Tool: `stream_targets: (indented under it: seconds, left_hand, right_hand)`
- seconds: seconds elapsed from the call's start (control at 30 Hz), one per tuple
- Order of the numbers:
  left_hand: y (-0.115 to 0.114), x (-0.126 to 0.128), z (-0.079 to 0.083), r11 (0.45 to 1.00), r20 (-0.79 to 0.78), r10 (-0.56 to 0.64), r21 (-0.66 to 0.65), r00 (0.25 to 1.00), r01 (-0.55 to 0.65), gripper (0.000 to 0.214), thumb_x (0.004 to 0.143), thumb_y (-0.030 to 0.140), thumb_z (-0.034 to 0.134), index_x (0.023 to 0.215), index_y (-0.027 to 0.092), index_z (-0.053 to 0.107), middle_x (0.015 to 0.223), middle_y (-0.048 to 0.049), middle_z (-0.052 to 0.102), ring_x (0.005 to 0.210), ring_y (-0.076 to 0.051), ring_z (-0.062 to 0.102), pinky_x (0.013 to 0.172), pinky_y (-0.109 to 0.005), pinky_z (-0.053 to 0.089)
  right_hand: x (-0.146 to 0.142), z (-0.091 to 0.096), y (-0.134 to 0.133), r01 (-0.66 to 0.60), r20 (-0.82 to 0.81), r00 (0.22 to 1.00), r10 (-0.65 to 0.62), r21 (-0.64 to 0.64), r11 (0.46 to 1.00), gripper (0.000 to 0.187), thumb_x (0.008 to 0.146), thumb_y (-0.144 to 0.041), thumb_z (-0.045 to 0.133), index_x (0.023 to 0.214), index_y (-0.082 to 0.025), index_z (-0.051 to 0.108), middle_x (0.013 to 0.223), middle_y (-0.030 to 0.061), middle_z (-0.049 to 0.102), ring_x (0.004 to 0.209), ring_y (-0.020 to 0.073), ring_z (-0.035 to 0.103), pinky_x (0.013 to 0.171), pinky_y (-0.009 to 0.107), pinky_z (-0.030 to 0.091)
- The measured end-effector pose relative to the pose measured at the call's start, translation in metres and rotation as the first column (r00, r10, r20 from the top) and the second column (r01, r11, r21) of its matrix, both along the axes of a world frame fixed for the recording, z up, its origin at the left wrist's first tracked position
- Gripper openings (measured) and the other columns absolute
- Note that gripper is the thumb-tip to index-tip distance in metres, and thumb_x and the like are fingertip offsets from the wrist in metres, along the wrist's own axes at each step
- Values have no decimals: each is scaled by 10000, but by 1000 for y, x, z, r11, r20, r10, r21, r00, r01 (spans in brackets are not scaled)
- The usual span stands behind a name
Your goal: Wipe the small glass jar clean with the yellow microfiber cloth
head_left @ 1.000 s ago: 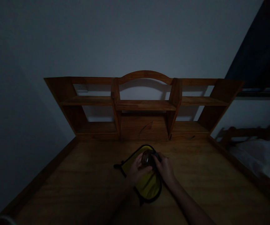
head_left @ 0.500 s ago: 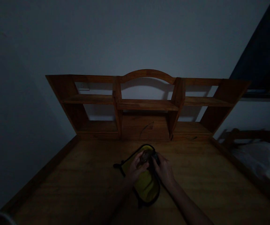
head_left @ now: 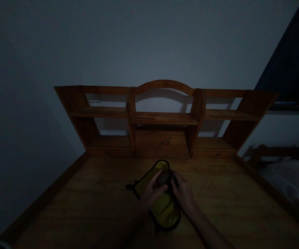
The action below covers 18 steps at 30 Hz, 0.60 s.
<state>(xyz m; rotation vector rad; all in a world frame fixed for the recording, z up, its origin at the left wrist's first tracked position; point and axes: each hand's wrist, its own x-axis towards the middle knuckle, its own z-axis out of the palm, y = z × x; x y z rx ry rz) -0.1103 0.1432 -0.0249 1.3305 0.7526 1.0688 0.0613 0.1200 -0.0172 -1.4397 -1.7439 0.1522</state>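
A yellow cloth piece with black edging (head_left: 165, 211), perhaps an opened pouch, lies spread on the wooden desktop. Over its upper part, my left hand (head_left: 152, 190) is closed around a small dark, rounded object with a glossy surface (head_left: 163, 177); the dim light hides its kind. My right hand (head_left: 183, 190) is closed at that object's right side, fingers curled on something black whose shape I cannot make out. Both hands nearly meet above the cloth. A black strap end (head_left: 130, 186) sticks out from the cloth's left corner.
Behind the cloth stands a wooden shelf unit (head_left: 165, 118) against a pale wall (head_left: 149, 41). A wall socket (head_left: 94, 98) shows through its left opening. Raised wooden edges (head_left: 269, 190) border the desktop. Whitish bedding or plastic (head_left: 292, 180) lies beyond on the right.
The dark rounded object and my left hand have shifted slightly right and down, closer to my right hand. The whole view has tilted a little.
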Motion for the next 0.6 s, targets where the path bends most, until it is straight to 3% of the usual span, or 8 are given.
stream_targets:
  seconds: [0.2, 0.37, 0.6]
  left_hand:
    - [-3, 1, 1, 1000, -112, 9, 19, 994, -7, 607, 790, 394, 688, 1332, 193, 506, 1369, -94, 519, 1281, -247, 476, 1122, -399, 351]
    - [-3, 2, 0, 998, -171, 39, 58, 985, -30, 523, 828, 418, 635, 1275, 160, 548, 1298, -99, 577, 1211, -250, 533, 1093, -417, 380]
    - [-5, 2, 6, 1000, -150, 4, 30, 989, 1, 518, 833, 413, 629, 1280, 166, 545, 1304, -88, 576, 1218, -253, 526, 1076, -377, 397]
  right_hand:
    - [9, 1, 1, -145, 101, 985, 138, 61, 988, 402, 912, -124, 434, 1288, -193, 559, 1224, 76, 629, 1066, 210, 629, 946, 363, 504]
    - [10, 3, 3, -305, 201, 941, 272, 155, 940, 457, 898, -60, 431, 1325, -193, 529, 1298, 70, 582, 1169, 203, 568, 1012, 393, 464]
    - [10, 4, 3, -299, 130, 951, 280, 164, 940, 429, 908, -78, 460, 1303, -219, 550, 1271, 46, 602, 1156, 183, 576, 1004, 362, 474]
